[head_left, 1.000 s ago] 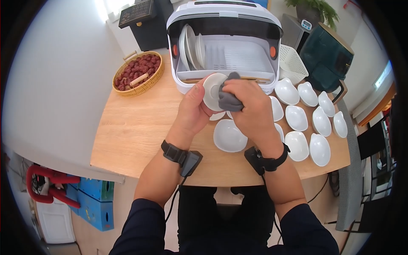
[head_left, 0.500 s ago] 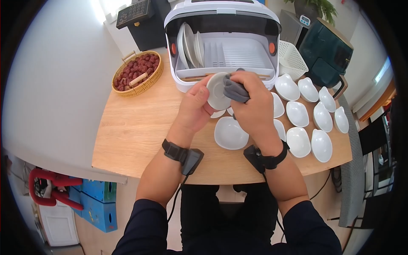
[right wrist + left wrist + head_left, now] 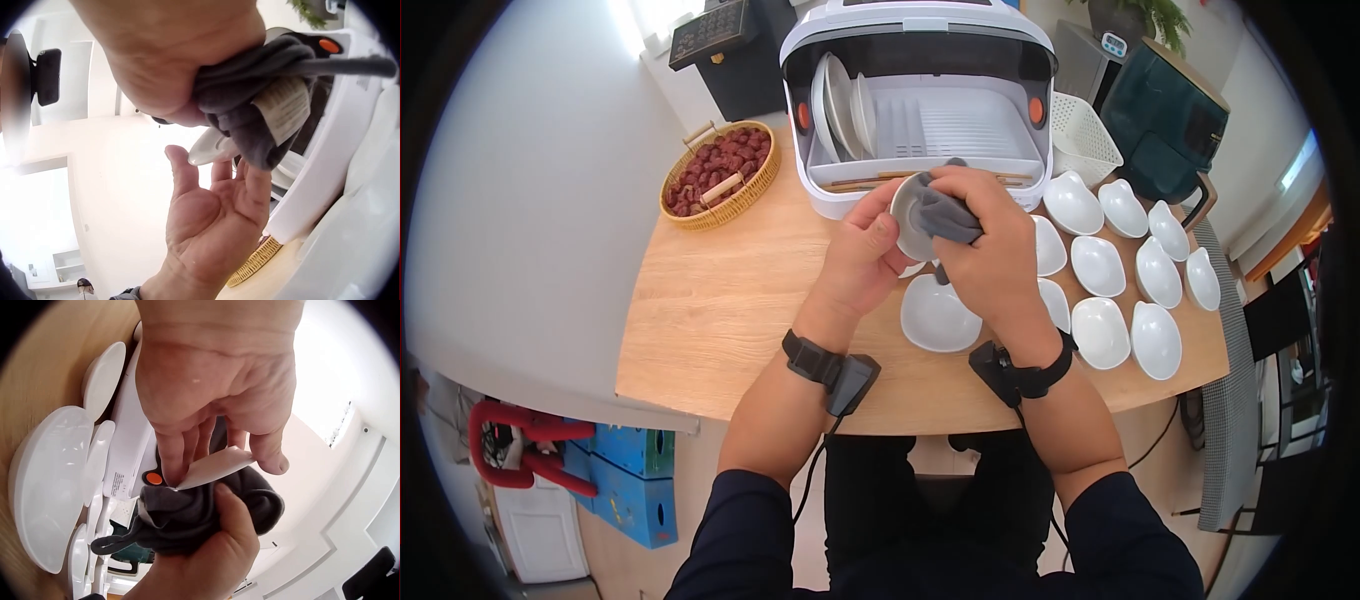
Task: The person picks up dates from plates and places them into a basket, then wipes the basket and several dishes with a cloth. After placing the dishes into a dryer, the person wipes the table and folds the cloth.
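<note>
In the head view my left hand [image 3: 855, 255] holds a small white dish [image 3: 907, 215] by its rim, thumb on the near side and fingers behind. My right hand [image 3: 997, 250] grips a bunched dark grey cloth [image 3: 948, 218] and presses it against the dish's inner face, covering its right part. The left wrist view has the dish [image 3: 215, 467] nearly edge-on between thumb and fingers, the cloth [image 3: 187, 515] right up against it. A pale label [image 3: 284, 111] on the cloth shows in the right wrist view. A squarish white bowl [image 3: 940, 315] stands on the table below the hands.
Behind the hands is an open white dish cabinet [image 3: 1025, 170] with upright plates [image 3: 837, 105] at its left. Several white bowls [image 3: 1098, 265] fill the table's right side. Left lies a wicker basket [image 3: 683, 215] of dark red fruit; at the right back, a white basket [image 3: 1085, 140] and dark green appliance [image 3: 1165, 115].
The dish has turned more edge-on in the left hand. The right hand's cloth has shifted over its face, first rightward, then back in over more of it.
</note>
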`<state>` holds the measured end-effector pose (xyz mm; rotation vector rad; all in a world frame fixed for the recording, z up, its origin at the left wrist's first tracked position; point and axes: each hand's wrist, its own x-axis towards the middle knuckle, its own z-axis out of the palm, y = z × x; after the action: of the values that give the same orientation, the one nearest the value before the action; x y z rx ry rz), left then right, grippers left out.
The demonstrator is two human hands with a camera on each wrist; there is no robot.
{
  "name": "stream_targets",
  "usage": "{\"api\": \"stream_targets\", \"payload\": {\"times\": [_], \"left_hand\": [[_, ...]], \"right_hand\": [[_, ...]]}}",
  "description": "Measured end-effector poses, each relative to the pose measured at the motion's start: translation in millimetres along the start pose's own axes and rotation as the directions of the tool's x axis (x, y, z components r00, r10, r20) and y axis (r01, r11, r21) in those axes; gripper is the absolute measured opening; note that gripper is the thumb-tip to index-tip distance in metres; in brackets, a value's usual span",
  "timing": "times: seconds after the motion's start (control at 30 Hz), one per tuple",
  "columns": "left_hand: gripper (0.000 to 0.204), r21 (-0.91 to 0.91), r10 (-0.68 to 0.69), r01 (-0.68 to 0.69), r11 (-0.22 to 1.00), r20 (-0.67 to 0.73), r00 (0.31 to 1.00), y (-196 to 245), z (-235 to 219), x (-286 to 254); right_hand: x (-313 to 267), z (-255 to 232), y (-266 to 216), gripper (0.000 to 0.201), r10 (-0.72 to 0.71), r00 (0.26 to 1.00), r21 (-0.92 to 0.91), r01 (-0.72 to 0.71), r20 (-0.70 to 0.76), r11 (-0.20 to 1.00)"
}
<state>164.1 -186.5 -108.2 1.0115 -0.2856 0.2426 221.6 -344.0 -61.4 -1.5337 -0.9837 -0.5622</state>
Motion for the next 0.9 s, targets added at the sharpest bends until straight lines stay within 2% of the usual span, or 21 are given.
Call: {"api": "stream_targets", "payload": {"times": [0.07,0.1,0.13,0.17,0.2,0.27,0.3,0.37,0.4,0.47,0.5,0.57,0.6,0.67,0.7,0.77,0.8,0.87,0.9], "left_hand": [[0.078,-0.119,0.027,-0.027,0.992,-0.001,1.000,-5.7,-2.5,-1.4],[0.078,-0.120,0.026,-0.026,0.992,-0.002,1.000,-5.0,-3.1,-1.5],[0.078,-0.127,0.056,-0.055,0.990,0.002,0.998,-2.7,-4.1,-1.0],[0.078,-0.133,0.085,-0.083,0.988,0.008,0.996,0.0,-5.1,-0.4],[0.078,-0.132,0.084,-0.083,0.988,0.009,0.996,2.0,-6.0,0.2],[0.078,-0.101,0.051,-0.052,0.994,-0.011,0.999,4.5,-7.4,0.8],[0.078,-0.099,0.053,-0.054,0.994,-0.014,0.998,6.4,-5.8,0.1],[0.089,-0.024,0.029,-0.030,0.999,-0.023,0.999,10.0,-0.6,-1.2],[0.089,-0.024,0.027,-0.027,0.999,-0.022,0.999,9.5,-0.5,-1.1],[0.093,-0.008,-0.001,0.001,1.000,-0.017,1.000,7.2,-1.5,-0.5],[0.093,-0.008,-0.002,0.002,1.000,-0.017,1.000,4.2,-3.8,-0.3],[0.072,-0.142,-0.019,0.017,0.990,-0.014,1.000,-3.9,-9.9,0.1],[0.072,-0.144,-0.020,0.017,0.989,-0.015,1.000,-4.6,-11.5,-0.1],[0.072,-0.184,0.016,-0.006,0.983,0.050,0.999,-4.6,-14.7,-1.3],[0.072,-0.184,0.016,-0.007,0.983,0.049,0.999,-1.6,-12.4,-2.5],[0.091,0.005,-0.006,0.006,1.000,-0.023,1.000,5.4,-5.1,-4.3],[0.091,0.003,-0.005,0.005,1.000,-0.023,1.000,6.9,-4.4,-3.4],[0.067,-0.131,0.032,-0.031,0.991,0.005,0.999,11.6,-5.1,-0.9],[0.067,-0.127,0.038,-0.037,0.991,0.003,0.999,15.1,-4.2,-0.1]], "right_hand": [[-2.5,0.1,-9.1,0.032,0.067,0.990,0.280,-0.100,0.124,0.955],[-1.9,-4.0,-13.1,0.032,0.069,0.990,0.280,-0.101,0.124,0.954],[0.0,-10.2,-16.9,0.032,0.174,0.948,0.285,-0.250,0.266,0.925],[1.2,-15.1,-17.8,0.033,0.268,0.875,0.269,-0.393,0.402,0.880],[2.4,-19.3,-14.4,0.033,0.268,0.876,0.269,-0.392,0.401,0.880],[5.9,-24.9,-7.5,0.033,0.285,0.839,0.093,-0.367,0.464,0.926],[6.1,-23.6,-7.2,0.033,0.283,0.838,0.095,-0.366,0.467,0.926],[5.7,-21.7,-7.7,0.032,0.246,0.924,-0.074,-0.234,0.294,0.969],[4.4,-18.7,-5.9,0.032,0.248,0.924,-0.075,-0.236,0.293,0.969],[0.6,-8.7,-0.9,0.030,0.023,0.995,-0.063,-0.017,0.092,0.998],[0.3,-6.4,-1.6,0.030,0.024,0.996,-0.064,-0.018,0.091,0.998],[-1.0,-3.4,-3.0,0.029,-0.043,0.995,0.086,0.035,0.091,0.996],[-2.3,-3.9,-4.8,0.029,-0.042,0.995,0.086,0.034,0.092,0.996],[-3.6,-6.2,-11.3,0.034,0.124,0.961,0.232,-0.184,0.248,0.955],[-1.9,-9.0,-12.8,0.034,0.125,0.960,0.233,-0.185,0.250,0.955],[2.2,-20.4,-12.8,0.036,0.239,0.854,0.201,-0.363,0.462,0.910],[4.0,-25.5,-11.5,0.036,0.239,0.854,0.200,-0.362,0.462,0.910],[8.2,-31.3,-9.3,0.034,0.228,0.885,0.059,-0.275,0.405,0.960],[10.2,-31.0,-9.9,0.034,0.222,0.885,0.064,-0.270,0.409,0.961]]}}
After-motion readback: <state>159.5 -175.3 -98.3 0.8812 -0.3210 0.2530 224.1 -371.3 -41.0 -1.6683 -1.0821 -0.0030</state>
